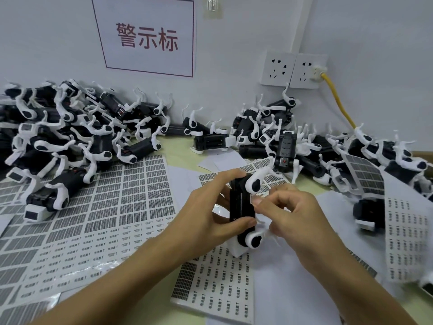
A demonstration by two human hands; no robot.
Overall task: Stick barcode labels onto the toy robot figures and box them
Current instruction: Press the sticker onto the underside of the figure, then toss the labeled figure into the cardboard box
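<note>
Black-and-white toy robot figure (242, 207) gripped between left hand (206, 207) and right hand (288, 212).

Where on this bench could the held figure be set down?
Flat room: label sheets left of the left hand, and white paper near the right hand. Crowded: figure piles at left and right.

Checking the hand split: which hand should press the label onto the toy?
Right: its fingers pinch at the toy's black side, while the left hand grips the toy steady.
</note>
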